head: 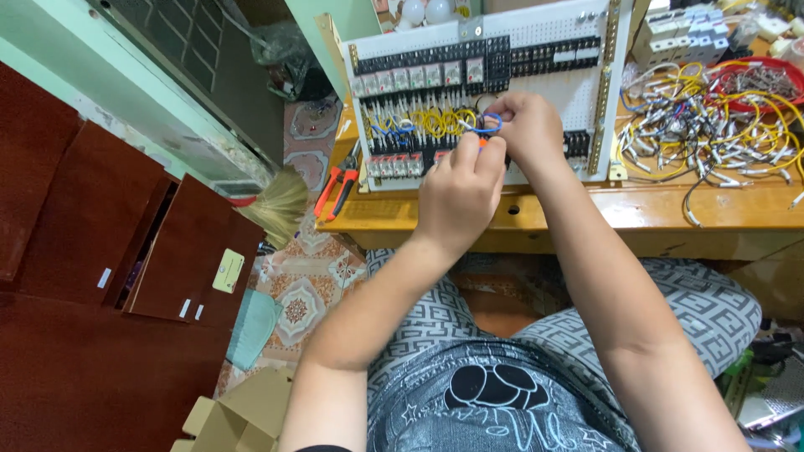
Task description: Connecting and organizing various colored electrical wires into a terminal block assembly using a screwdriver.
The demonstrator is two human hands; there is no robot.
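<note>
Right hand point(529, 125) pinches a blue wire point(488, 125) looped just left of it, holding it against the panel point(553, 92). Left hand point(459, 186) is clamped on an orange tool point(483, 141), tip up at the wire. Spare wires point(712, 125) lie on the counter point(586, 209), well right of both hands.

Red-handled pliers point(337, 189) at the wooden surface point(636, 213) edge, left. Pile of loose wires point(703, 130) on it, right; red tray point(766, 79) behind. Broom point(280, 205) and cardboard box point(230, 418) on patterned floor; dark red cabinet point(100, 251) left.
</note>
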